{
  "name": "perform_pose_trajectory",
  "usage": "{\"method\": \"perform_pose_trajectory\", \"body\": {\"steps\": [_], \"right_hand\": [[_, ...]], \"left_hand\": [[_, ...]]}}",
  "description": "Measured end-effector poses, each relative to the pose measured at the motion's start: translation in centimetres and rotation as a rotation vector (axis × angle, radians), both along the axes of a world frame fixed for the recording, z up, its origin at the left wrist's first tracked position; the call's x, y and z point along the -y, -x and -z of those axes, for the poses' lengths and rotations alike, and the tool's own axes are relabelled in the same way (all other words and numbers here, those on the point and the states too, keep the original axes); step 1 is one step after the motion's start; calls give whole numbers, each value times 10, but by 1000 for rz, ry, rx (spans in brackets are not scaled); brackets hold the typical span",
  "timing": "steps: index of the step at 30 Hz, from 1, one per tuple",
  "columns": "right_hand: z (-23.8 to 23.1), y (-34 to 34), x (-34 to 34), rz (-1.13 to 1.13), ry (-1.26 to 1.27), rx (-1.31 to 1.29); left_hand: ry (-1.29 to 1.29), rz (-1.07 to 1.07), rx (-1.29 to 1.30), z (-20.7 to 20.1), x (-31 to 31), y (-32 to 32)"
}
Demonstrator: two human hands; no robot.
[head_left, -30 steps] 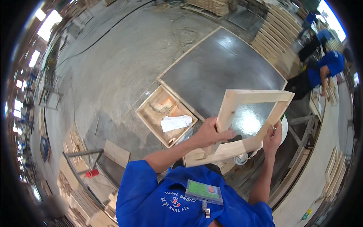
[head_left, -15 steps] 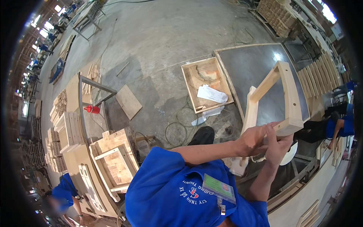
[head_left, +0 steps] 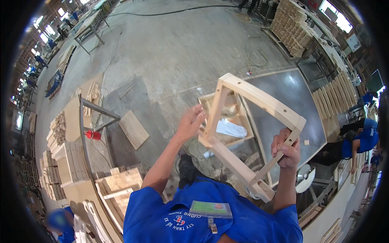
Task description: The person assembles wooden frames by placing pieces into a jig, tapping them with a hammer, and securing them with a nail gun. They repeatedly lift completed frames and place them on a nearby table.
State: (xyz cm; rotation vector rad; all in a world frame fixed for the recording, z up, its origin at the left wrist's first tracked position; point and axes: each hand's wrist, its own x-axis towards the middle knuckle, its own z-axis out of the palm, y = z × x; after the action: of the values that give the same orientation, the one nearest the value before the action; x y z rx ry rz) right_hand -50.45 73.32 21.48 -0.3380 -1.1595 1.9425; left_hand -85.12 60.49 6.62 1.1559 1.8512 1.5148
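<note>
A four-sided frame of pale wood (head_left: 259, 98) with drilled holes is held up, tilted, before my chest. My right hand (head_left: 287, 150) is closed round its short right-hand rail, fingers and thumb wrapped over the wood. Beside the frame's left corner, my left hand (head_left: 191, 122) is raised with its fingers apart and holds nothing. It seems just clear of the wood, slightly blurred. An oblong slot shows in the frame's lower end, near my right forearm.
Behind the frame, a shallow wooden box (head_left: 248, 113) holds a white cloth (head_left: 231, 128). A dark-topped table (head_left: 289, 91) stands at right. At left are a bench with wooden parts and a red container (head_left: 93, 135). A loose board (head_left: 134, 130) lies on the floor. Co-workers work at both sides.
The wooden frame has swung left and turned in front of me. My left hand has let go and moved left; my right hand now grips the right-hand rail.
</note>
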Motion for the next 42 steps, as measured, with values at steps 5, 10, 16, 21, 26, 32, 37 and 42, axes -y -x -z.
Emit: {"method": "perform_pose_trajectory", "body": {"steps": [5,10,16,21,26,32,37,42], "right_hand": [[31,122,-28,-53,161,-74],[48,238,-50,-66,350,7],[67,371,-45,-5,228,282],[69,435,-34,-23,61,385],[85,470,-51,-28,52,494],[111,512,-114,18,119,517],[130,552,-198,61,234,490],[152,564,-289,190,417,493]], "left_hand": [[195,235,702,7,4,87],[228,-46,507,-1,34,175],[126,-299,296,-21,81,260],[165,-357,350,-33,87,310],[208,-382,399,-22,67,343],[236,-391,272,-11,-3,386],[323,-320,274,-15,-100,441],[507,-149,156,-35,-226,486]]}}
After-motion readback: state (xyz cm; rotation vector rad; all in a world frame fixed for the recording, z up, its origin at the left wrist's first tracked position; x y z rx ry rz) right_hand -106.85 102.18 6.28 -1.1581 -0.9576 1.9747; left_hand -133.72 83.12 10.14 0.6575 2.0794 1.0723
